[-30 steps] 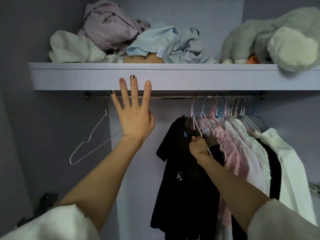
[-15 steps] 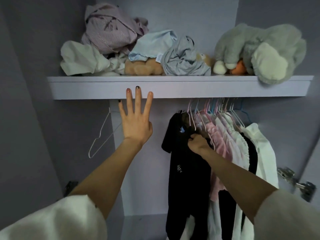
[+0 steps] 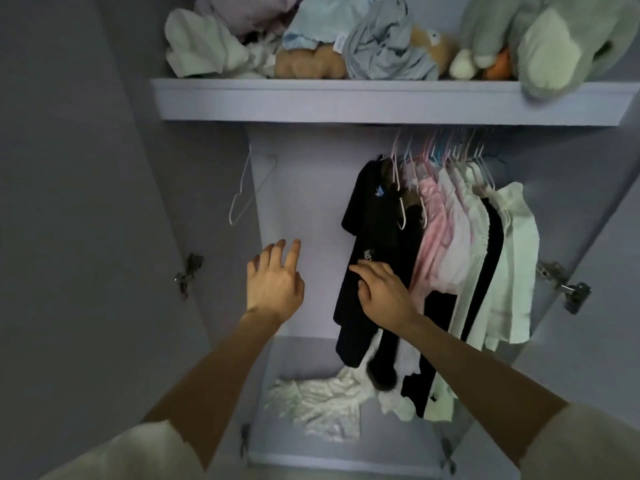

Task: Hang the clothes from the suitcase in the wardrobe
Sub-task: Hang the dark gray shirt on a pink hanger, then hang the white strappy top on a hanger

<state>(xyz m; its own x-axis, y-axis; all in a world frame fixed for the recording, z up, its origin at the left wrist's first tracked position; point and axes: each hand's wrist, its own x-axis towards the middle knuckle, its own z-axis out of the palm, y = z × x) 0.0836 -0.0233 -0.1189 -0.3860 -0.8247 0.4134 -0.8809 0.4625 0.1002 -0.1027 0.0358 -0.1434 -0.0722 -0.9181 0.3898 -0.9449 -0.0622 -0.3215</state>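
Observation:
A black garment (image 3: 372,244) hangs at the left end of the row of clothes in the wardrobe. My right hand (image 3: 382,292) rests on its lower front with fingers spread and fairly straight, holding nothing. My left hand (image 3: 275,280) hovers in the free space left of it, fingers loosely extended and empty. To the right hang pink clothes (image 3: 436,233) and white clothes (image 3: 512,258) on pale hangers. An empty white hanger (image 3: 244,192) hangs alone at the left. The suitcase is out of view.
The shelf (image 3: 346,102) above carries crumpled clothes (image 3: 377,46) and a grey plush toy (image 3: 554,39). A crumpled white cloth (image 3: 318,403) lies on the wardrobe floor. Door hinges (image 3: 568,289) stick out at the right, and another hinge (image 3: 188,271) at the left.
Both hands have dropped: the left from near the shelf edge to mid-height, the right from the hanger top down onto the black garment's front. The view has tilted down.

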